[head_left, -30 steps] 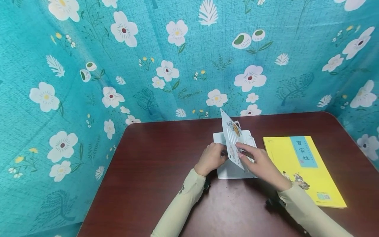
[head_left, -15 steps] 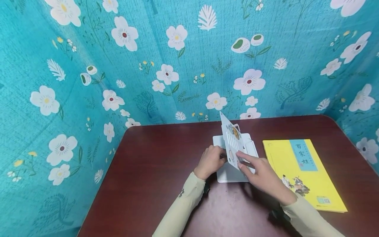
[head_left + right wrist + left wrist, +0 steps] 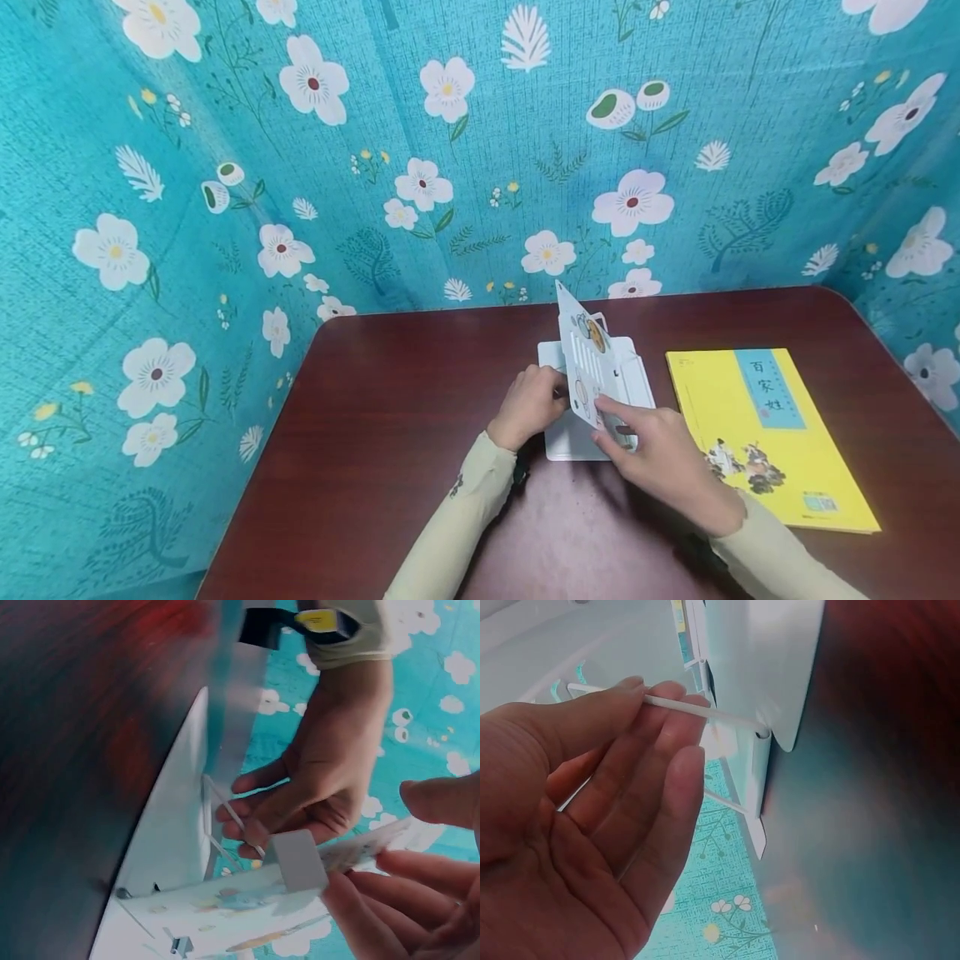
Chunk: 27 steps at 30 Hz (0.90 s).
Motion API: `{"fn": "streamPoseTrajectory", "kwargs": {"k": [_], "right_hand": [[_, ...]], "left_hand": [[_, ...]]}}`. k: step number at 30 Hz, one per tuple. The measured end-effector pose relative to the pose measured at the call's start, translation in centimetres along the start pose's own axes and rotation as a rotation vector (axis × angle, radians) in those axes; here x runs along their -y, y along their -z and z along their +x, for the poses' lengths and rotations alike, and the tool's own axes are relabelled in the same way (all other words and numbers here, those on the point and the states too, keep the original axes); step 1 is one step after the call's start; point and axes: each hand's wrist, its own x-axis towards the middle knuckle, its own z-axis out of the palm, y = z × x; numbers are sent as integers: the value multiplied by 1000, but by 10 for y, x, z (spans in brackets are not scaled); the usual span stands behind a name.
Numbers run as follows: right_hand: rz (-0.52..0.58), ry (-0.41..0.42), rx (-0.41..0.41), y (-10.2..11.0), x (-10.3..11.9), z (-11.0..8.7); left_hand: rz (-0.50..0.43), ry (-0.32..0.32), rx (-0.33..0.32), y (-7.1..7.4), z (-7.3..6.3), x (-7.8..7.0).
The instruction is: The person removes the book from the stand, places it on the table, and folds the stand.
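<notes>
A white folding book stand (image 3: 579, 358) with cartoon prints and slots stands partly unfolded, its panel tilted up over a flat base plate (image 3: 570, 440). On the panel's left side is my left hand (image 3: 529, 404), its fingertips partly hidden behind the panel in the head view. In the left wrist view its thumb and fingers pinch a thin white wire leg (image 3: 727, 718) hinged to the base. My right hand (image 3: 667, 454) holds the panel's near edge. Seen from the right wrist, the printed panel (image 3: 240, 900) runs between that hand's thumb (image 3: 431, 799) and fingers.
A yellow book (image 3: 780, 467) with a blue title strip lies right of the stand, beside the right forearm. All of this is on a dark red-brown table (image 3: 390, 433). A turquoise flowered cloth (image 3: 480, 167) hangs behind and at the sides.
My right hand has shifted slightly left and down along the panel's near edge. The left hand keeps its place behind the panel, and the stand's tilt looks nearly the same.
</notes>
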Motion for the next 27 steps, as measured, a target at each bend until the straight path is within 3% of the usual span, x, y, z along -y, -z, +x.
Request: {"fn": "streamPoseTrajectory", "kwargs": {"k": [8,17,27], "right_hand": [[27,31,-102,-5,-6,2],[133,-11,-90,-7,-6,0],[183,-17,-142,-6,-8,0]], "left_hand": [[-32,8,2,1,3,2],[-96,48,43,3,-1,3],[-65,7,45,4,-2,6]]}}
